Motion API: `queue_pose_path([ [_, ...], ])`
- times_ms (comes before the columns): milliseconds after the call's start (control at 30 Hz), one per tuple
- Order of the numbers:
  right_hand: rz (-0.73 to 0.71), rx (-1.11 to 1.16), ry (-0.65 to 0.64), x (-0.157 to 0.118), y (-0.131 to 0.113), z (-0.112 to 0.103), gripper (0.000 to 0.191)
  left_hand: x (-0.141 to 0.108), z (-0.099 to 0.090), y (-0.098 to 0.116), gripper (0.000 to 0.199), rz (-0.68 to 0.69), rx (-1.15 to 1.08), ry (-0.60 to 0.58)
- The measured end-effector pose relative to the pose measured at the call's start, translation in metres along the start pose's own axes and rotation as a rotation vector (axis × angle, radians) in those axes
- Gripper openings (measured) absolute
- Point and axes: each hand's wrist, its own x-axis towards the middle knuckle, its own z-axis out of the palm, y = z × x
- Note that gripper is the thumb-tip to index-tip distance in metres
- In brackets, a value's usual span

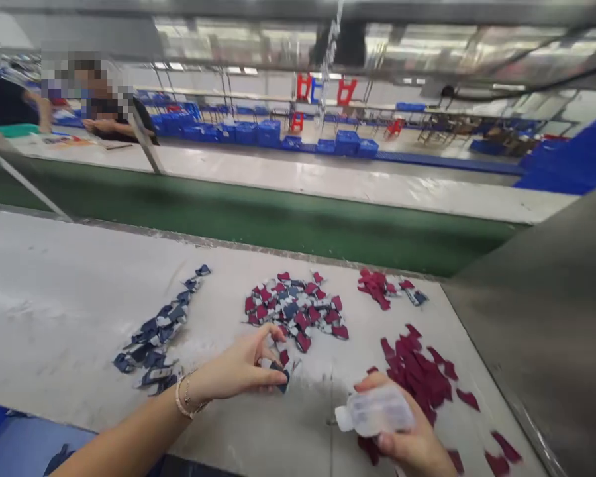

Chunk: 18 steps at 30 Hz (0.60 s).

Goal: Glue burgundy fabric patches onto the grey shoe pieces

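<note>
My left hand (251, 364) is closed, with a small dark fabric piece (281, 377) pinched between thumb and fingers above the table. Just beyond it lies a pile of small maroon, navy and grey pieces (298, 306). My right hand (417, 437) grips a translucent squeeze bottle (380, 411), tilted on its side with its white cap pointing left. Loose flat maroon pieces (417, 368) are heaped beside and beyond that hand. To the left of my left hand, a row of navy pieces (153, 338) stretches away from me.
A smaller maroon cluster (375, 288) sits at the far right of the white tabletop (44, 318). A grey metal panel (541, 318) bounds the right side. Past a green divider (258, 215) runs another bench, where a person (112, 116) works. Blue bins (268, 132) stand beyond.
</note>
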Motion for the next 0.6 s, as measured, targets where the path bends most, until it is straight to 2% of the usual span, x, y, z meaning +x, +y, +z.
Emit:
queue_pose_path([
  [133,-0.012,0.107,-0.016,0.012,0.004,0.008,0.059,0.011,0.013,0.003,0.032,0.031,-0.018,-0.05],
  [300,-0.054,0.17,-0.083,0.024,0.003,0.017,0.05,0.025,0.016,-0.011,0.033,-0.007,-0.131,-0.138],
  [400,-0.073,0.152,-0.119,0.026,-0.001,0.019,0.045,0.026,0.016,-0.019,0.041,-0.038,-0.225,-0.179],
  [500,-0.062,0.12,-0.16,0.027,-0.011,0.019,0.047,0.024,0.021,-0.02,0.049,-0.056,-0.277,-0.16],
  [600,0.009,0.046,-0.219,0.025,-0.024,0.021,0.041,0.021,0.025,-0.015,0.041,-0.039,-0.176,-0.112],
])
